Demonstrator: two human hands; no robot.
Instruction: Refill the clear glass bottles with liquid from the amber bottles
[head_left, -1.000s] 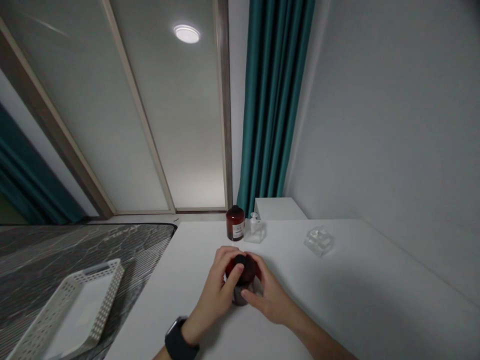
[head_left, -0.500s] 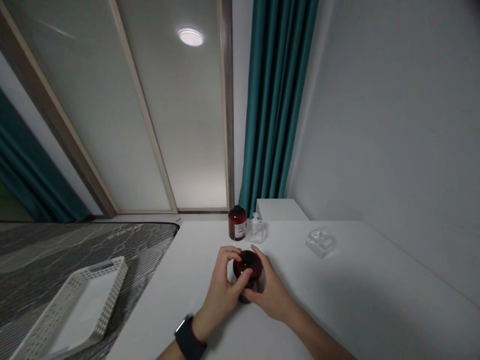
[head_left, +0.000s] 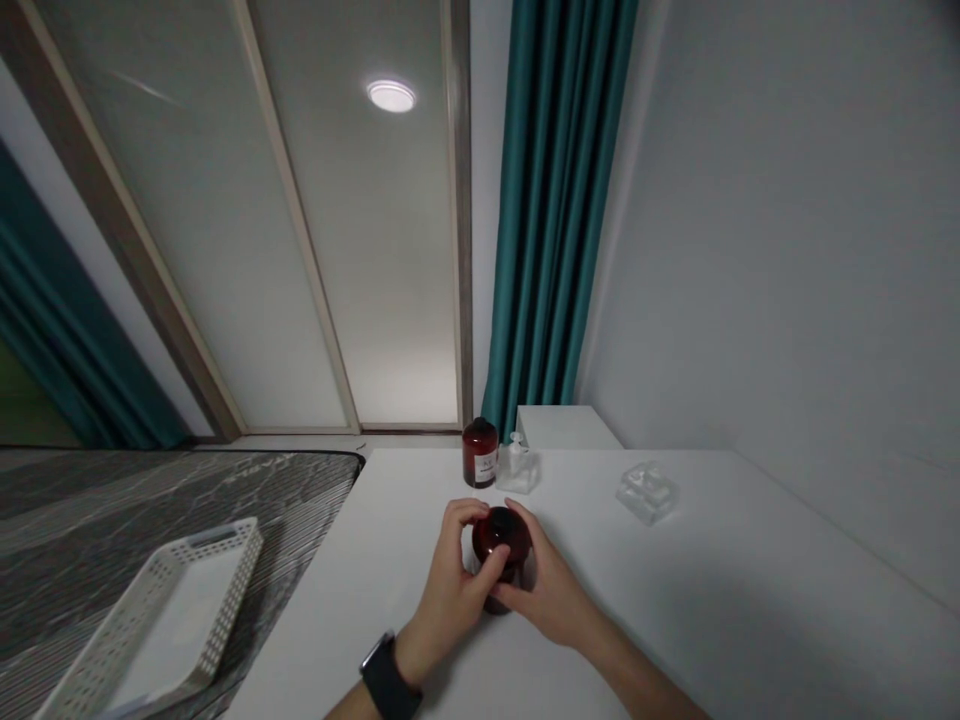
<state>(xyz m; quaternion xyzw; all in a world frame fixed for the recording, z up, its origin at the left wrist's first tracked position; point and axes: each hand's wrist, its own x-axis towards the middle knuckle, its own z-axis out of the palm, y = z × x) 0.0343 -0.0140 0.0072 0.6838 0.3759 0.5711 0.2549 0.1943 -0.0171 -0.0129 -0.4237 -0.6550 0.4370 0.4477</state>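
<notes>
Between my hands an amber bottle (head_left: 493,535) with a black cap stands on the white table. My left hand (head_left: 457,575), a dark smartwatch (head_left: 388,675) on its wrist, curls its fingers round the far left of the bottle's shoulder, with the thumb across the near side. Round the bottle's right side wraps my right hand (head_left: 551,590), its thumb low at the front. Most of the bottle's body is hidden by the hands. Just beyond them stand another amber bottle (head_left: 478,450) with a white label and a clear pump bottle (head_left: 517,467).
A clear glass-like piece (head_left: 646,492) lies on the table (head_left: 720,620) at the right. Down on the left, a white perforated basket (head_left: 176,610) sits on a grey patterned surface (head_left: 285,510). A white box-like top (head_left: 568,425) adjoins the far edge, before a teal curtain (head_left: 559,230).
The view has tilted a little, so the whole scene sits slightly lower and to the right. My left fingers have eased away from the cap toward the shoulder. Both hands still grip the bottle.
</notes>
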